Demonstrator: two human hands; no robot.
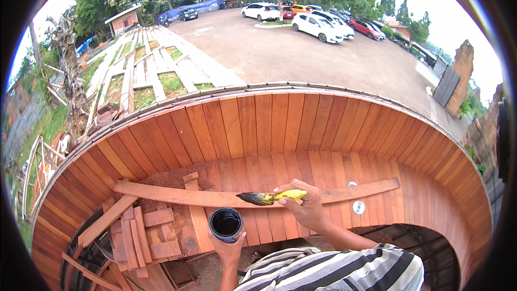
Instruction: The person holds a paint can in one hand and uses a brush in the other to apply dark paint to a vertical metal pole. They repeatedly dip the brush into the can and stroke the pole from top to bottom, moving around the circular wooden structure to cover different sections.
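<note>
My right hand [302,203] grips a paintbrush [292,194] by its yellow handle. Dark, wet-looking bristles point left, over a long wooden plank [186,196]. In my left hand [229,246] is a black cup [226,224], its open top facing up and its inside dark; what it holds I cannot make out. The cup is just in front of the plank, below and left of the brush. Slightly bowed in this view, the plank lies across the curved slatted wooden bench [272,168]. Whether the bristles touch the plank cannot be told.
Loose wood offcuts [137,237] are piled at the left, with a leaning board [107,221] beside them. A round disc [358,207] lies on the slats at the right. The slatted backrest [242,124] curves around the far side. Parked cars [318,27] stand beyond.
</note>
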